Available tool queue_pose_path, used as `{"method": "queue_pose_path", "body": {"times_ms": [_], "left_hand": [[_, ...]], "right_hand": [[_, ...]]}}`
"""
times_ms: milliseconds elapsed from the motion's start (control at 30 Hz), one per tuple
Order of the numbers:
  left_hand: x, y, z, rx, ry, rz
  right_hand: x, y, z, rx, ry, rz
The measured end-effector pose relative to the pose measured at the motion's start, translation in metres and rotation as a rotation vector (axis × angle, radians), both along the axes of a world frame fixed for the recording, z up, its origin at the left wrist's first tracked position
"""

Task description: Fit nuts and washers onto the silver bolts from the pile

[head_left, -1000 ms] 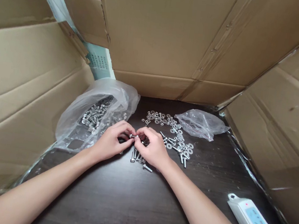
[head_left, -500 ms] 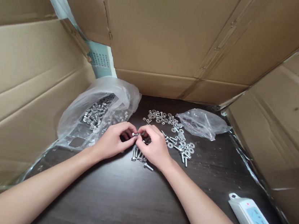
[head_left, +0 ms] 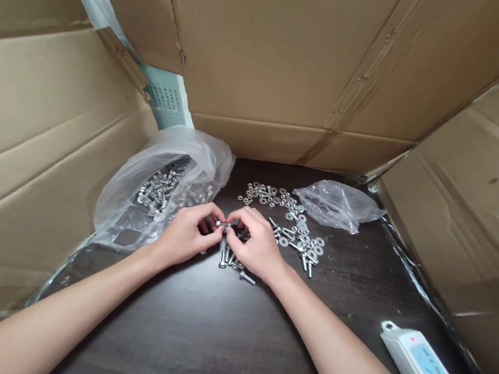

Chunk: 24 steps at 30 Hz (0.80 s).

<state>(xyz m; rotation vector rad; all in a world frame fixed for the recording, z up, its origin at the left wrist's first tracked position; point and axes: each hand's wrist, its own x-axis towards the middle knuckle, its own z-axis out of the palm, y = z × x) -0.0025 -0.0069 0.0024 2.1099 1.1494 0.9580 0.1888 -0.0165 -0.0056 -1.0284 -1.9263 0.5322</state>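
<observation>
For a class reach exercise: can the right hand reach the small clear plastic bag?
Probably yes: only low silver metal washers and bolts lie between the bag and right hand, which pinches a silver bolt.

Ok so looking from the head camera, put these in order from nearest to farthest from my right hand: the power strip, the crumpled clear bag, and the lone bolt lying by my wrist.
From your right hand:
1. Lone bolt, just on the near side of it
2. Crumpled clear bag, beyond it to the right
3. Power strip, far right, near corner
</observation>
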Motion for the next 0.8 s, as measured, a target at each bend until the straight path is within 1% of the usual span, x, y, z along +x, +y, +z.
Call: {"method": "queue_pose_path", "body": {"times_ms": [533,800], "left_hand": [[-0.0011,-0.0011,0.0008,-0.001,-0.013,0.007],[0.0002,-0.001,0.003,0.015,-0.01,0.006]], "right_hand": [[0.0004,0.0018,0.0001,0.01,-0.045,-0.009],[0.0001,0.003,-0.0045,0.037,-0.03,-0.029]]}}
